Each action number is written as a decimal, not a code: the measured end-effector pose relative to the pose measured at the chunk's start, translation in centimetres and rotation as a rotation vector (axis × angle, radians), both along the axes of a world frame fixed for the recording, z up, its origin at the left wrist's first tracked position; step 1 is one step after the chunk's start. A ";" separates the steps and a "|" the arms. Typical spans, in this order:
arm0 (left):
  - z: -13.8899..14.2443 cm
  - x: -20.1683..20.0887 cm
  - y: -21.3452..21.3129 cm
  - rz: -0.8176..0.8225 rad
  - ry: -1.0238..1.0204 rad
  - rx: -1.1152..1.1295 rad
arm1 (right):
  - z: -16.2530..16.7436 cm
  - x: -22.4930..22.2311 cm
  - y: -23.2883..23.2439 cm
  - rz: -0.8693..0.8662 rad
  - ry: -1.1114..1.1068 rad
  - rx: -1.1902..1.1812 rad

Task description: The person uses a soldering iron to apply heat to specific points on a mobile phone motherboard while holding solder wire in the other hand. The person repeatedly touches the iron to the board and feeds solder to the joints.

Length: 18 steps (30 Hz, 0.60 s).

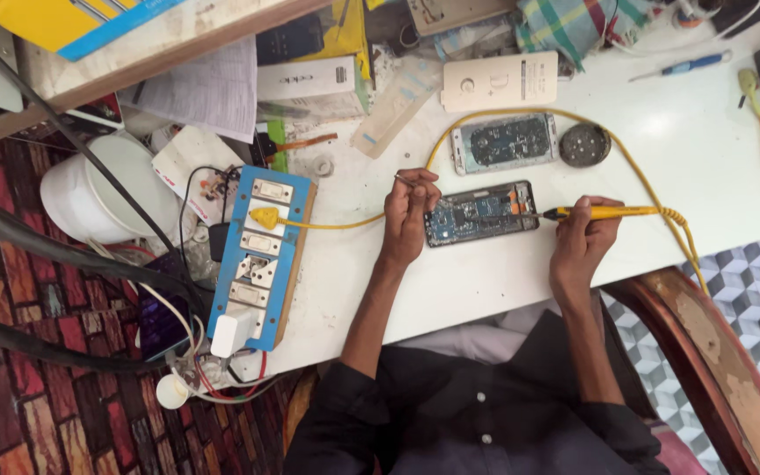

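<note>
Yellow insulation marks the soldering iron (604, 212), which is gripped in the right hand (580, 237) with the fingers curled fully round the handle and the tip directed at the right-hand end of the opened smartphone (481, 214). The phone is laid flat on the white worktable (714, 149), between the two hands, with its circuit board exposed. A thin metal tool, probably tweezers (404, 181), is pinched in the left hand (408, 211), whose fingers are closed narrowly on it just beside the phone's left end. Several faults are judged possible from this position. The board could be overheated or neighbouring pads bridged if the tip is allowed to drift sideways, since the components are closely spaced. The yellow cable (485, 119) is looped over the table round a second dismantled phone (504, 142) and run to the blue switchboard (257, 255); a snag on that loop could jerk the iron off its mark. The phone is not clamped, so pressure from either tool could slide it. Both forearms are extended forward from the body, the wrists are lowered to the table edge, and both hands are angled inward toward the phone.
</note>
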State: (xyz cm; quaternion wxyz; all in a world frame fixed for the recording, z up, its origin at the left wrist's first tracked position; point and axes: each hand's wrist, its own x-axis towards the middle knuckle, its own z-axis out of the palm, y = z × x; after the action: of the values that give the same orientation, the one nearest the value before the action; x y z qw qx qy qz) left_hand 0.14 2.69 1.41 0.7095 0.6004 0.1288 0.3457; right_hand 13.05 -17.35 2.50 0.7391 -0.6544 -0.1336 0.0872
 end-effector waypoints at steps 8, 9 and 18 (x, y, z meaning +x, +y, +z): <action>-0.8 -0.2 0.7 -0.035 -0.052 0.009 | -0.6 -0.1 -0.1 -0.009 0.027 0.000; -1.0 -0.1 0.9 -0.047 -0.051 0.012 | -0.8 -0.1 0.0 -0.016 0.027 -0.003; -2.1 -0.3 0.7 -0.054 -0.046 0.009 | -0.7 0.0 -0.2 -0.031 0.011 -0.066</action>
State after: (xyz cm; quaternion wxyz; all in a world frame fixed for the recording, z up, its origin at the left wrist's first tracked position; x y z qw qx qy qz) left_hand -0.16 3.38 -0.74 0.7187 0.5987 0.0948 0.3406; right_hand 13.02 -17.58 1.79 0.7193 -0.6797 -0.1165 0.0837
